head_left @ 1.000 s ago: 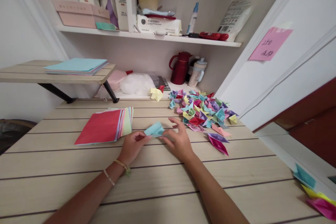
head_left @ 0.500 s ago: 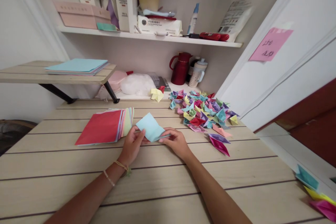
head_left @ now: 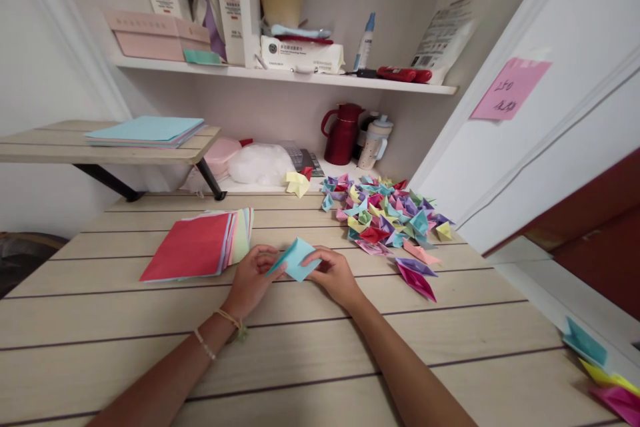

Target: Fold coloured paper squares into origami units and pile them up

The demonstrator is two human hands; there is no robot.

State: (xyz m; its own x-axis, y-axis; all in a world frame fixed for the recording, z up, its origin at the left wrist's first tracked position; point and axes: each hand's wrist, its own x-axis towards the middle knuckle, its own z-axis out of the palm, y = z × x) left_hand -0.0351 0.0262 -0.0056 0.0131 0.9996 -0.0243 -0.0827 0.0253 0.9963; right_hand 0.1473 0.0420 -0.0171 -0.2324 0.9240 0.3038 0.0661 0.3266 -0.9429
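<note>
A light blue folded paper (head_left: 296, 259) sits between my two hands just above the wooden table (head_left: 300, 360). My left hand (head_left: 251, 279) pinches its left edge with curled fingers. My right hand (head_left: 334, 273) grips its right side, thumb on top. To the left lies a fanned stack of coloured paper sheets (head_left: 197, 244) with a red sheet on top. To the right spreads a pile of several folded paper boats (head_left: 387, 213) in many colours. Two pink and purple boats (head_left: 415, 275) lie closest to my right hand.
A raised wooden shelf (head_left: 100, 147) holds more paper sheets (head_left: 146, 129) at the left. A red jug (head_left: 343, 133) and a white cup (head_left: 373, 140) stand at the back. A white door with a pink note (head_left: 510, 88) borders the right. More folded pieces (head_left: 600, 367) lie at the lower right.
The blue paper was folded small, then opened into a flat sheet, and now it is folded over again into a smaller shape between both hands. The view shifted slightly downward.
</note>
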